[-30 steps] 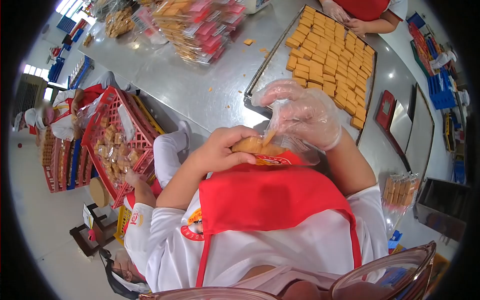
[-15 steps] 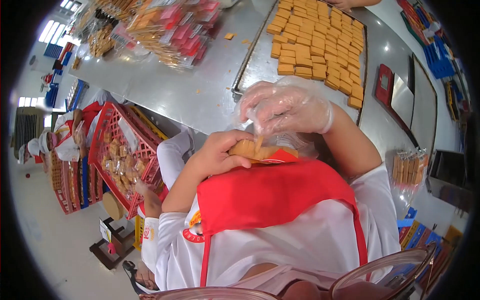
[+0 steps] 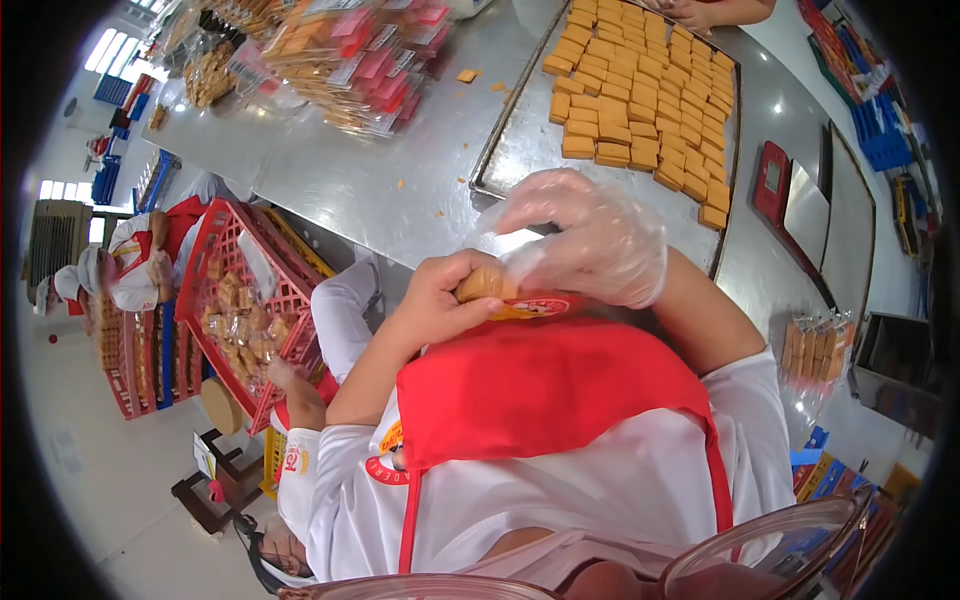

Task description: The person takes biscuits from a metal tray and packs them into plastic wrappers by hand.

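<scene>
My bare left hand (image 3: 435,300) is wrapped round one end of a clear bag of biscuits (image 3: 484,284) with a red and yellow label, held just above my red apron (image 3: 550,400). My right hand (image 3: 590,235), in a clear plastic glove, is bent over the other end of the bag. Its fingertips are partly hidden by the glove's folds, and I cannot make out what is between them. Past my right hand, many rectangular orange-brown biscuits (image 3: 640,90) lie in rows on a metal tray (image 3: 515,150).
Filled packets (image 3: 370,60) are piled at the table's far left. A red scale (image 3: 771,180) stands right of the tray, above more packets (image 3: 815,350). A co-worker's hands (image 3: 700,14) rest beyond the tray. Left, a red crate (image 3: 205,250) holds bagged goods near other people.
The thin biscuit piece earlier seen upright between my right fingers and the bag no longer shows. My right hand has shifted and its fingers curl differently. My left hand keeps its hold.
</scene>
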The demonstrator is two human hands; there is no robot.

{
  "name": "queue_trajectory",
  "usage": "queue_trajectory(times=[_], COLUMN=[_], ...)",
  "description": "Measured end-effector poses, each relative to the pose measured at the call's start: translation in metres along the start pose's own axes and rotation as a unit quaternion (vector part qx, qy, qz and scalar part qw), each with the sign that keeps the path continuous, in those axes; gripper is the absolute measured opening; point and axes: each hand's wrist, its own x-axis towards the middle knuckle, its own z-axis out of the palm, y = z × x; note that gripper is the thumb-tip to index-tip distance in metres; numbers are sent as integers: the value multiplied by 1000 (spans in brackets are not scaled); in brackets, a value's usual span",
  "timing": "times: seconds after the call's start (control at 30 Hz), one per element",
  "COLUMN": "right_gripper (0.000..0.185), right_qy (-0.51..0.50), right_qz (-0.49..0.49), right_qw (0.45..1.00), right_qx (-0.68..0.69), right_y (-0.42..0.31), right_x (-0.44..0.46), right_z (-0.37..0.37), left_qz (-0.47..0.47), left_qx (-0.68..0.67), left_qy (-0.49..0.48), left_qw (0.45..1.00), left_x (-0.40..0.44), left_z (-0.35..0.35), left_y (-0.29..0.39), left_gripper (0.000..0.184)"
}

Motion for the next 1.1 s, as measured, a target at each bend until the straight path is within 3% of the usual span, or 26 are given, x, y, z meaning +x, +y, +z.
queue_trajectory(times=[0.13, 0.2, 0.27, 0.37, 0.47, 0.57, 0.77, 0.87, 1.03, 1.1], right_gripper=[10, 14, 16, 21, 31, 36, 38, 39, 37, 36], right_qy=[58, 38, -5, -125, -31, -74, -57, -64, -85, -102], right_qz=[104, 171, 240, 254, 175, 103, 109, 197, 118, 138], right_qw=[983, 976, 970, 911, 972, 989, 992, 978, 989, 985], right_qx=[141, 128, 45, -299, -154, -70, 13, 40, -8, 1], right_y=[7, 10, 9, 8, -1, -14, -11, -20, -14, -12], right_x=[-18, -29, -38, -43, -32, -14, -9, -6, -3, -4], right_z=[-12, -26, -36, -28, -27, -11, 16, 12, 17, 17], left_qz=[45, 36, 29, 18, -9, -41, -36, -48, -15, -101], left_qx=[9, 38, 63, 84, 88, 86, 40, 22, 22, -71], left_qy=[23, 25, 33, 53, 68, 60, 42, 26, 43, 24], left_qw=[999, 998, 997, 995, 994, 994, 998, 998, 999, 992], left_x=[-3, -6, -9, -11, -9, -9, -12, -13, -11, -11], left_z=[1, -2, -6, -10, -10, -11, -10, -10, -6, -6], left_y=[-7, -4, -4, -5, 0, 9, 12, 19, 11, 11], left_gripper=[28, 28, 28, 28, 29, 29, 34, 37, 39, 35])
